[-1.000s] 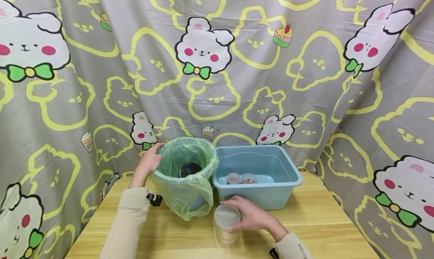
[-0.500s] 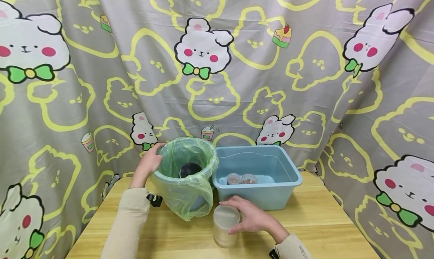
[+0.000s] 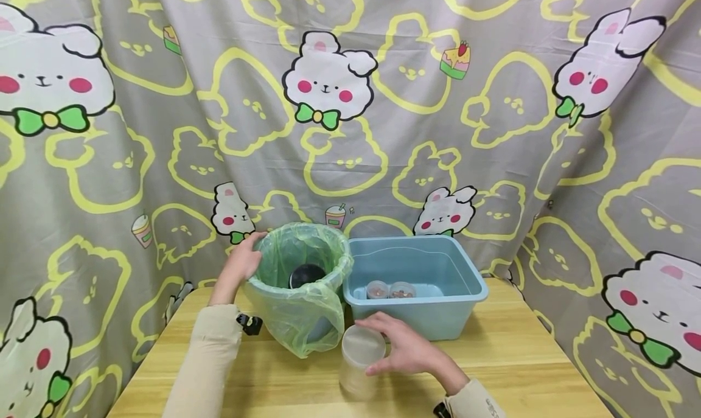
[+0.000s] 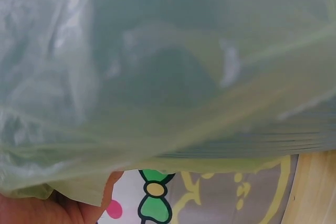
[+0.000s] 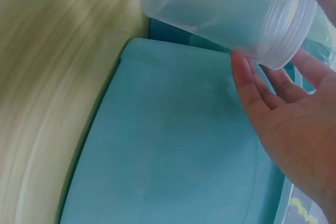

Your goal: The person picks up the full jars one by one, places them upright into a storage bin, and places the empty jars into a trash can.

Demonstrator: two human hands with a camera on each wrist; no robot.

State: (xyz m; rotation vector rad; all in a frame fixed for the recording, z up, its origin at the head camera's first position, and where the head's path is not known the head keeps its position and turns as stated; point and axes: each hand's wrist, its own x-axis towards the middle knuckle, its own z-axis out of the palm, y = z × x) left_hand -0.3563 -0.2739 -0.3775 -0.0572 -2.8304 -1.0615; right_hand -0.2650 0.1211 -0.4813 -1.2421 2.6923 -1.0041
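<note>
A clear plastic jar (image 3: 358, 378) with a frosted lid (image 3: 364, 345) is in front of the two containers. My right hand (image 3: 408, 348) grips it near the lid, thumb on the near side and fingers on the far side. In the right wrist view the translucent jar (image 5: 215, 9) lies across the top, my right hand (image 5: 299, 114) at its lidded end. At the left stands a blue bin (image 3: 263, 305) lined with a green plastic bag (image 3: 312, 320). My left hand (image 3: 243, 263) holds the bin's left rim; the bag hides part of its fingers (image 4: 47, 211) in the left wrist view.
A blue rectangular tub (image 3: 416, 317) stands right of the bin, almost touching it. Two small round clear containers, one a tub (image 3: 402, 290), sit inside. A dark round object (image 3: 306, 275) lies in the bin. Patterned curtain (image 3: 411, 132) surrounds the wooden table (image 3: 520, 369).
The jar has shifted slightly left and its base has swung a little left, so it leans more. My right hand moved slightly with it. My left hand and the bin stayed put.
</note>
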